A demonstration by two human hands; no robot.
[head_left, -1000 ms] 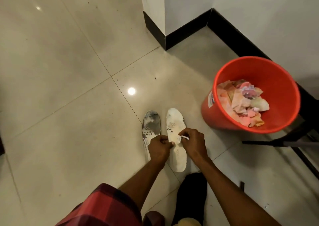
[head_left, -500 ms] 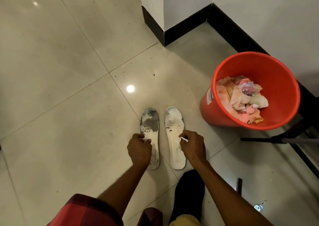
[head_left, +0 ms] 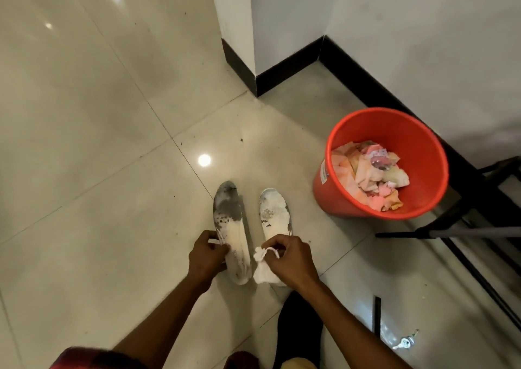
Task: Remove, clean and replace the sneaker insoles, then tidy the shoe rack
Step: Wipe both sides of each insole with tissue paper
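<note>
- Glossy cream floor tiles (head_left: 84, 143) with dark grout lines, ceiling lights mirrored in them and dark specks scattered about. What closes the room off?
- White walls (head_left: 394, 30) with a black skirting board (head_left: 284, 67) that bends around a jutting corner. A black metal frame (head_left: 465, 229) stands along the right wall.
- Any containers?
- One orange bucket (head_left: 394, 132), upright on the floor near that wall, just beside the frame. Crumpled pink, peach and cream paper scraps (head_left: 369, 177) fill its bottom.
- And the insoles?
- Both lie flat on the floor, side by side, toes pointing away, left of the bucket. The left insole (head_left: 229, 222) is grey and smudged at the toe; the right insole (head_left: 275, 213) is whiter, flecked with dirt.
- The hands?
- The left hand (head_left: 205, 258) grips the left insole by its outer edge near the heel. The right hand (head_left: 290, 258) pinches a white wad of tissue (head_left: 262, 267) that hangs over the right insole's heel.
- Anything else?
- A small bunch of keys (head_left: 406, 342) lies on the floor at lower right, a dark shoe (head_left: 298, 320) sits under the right forearm, and red checked cloth (head_left: 93, 358) shows at the bottom edge.
</note>
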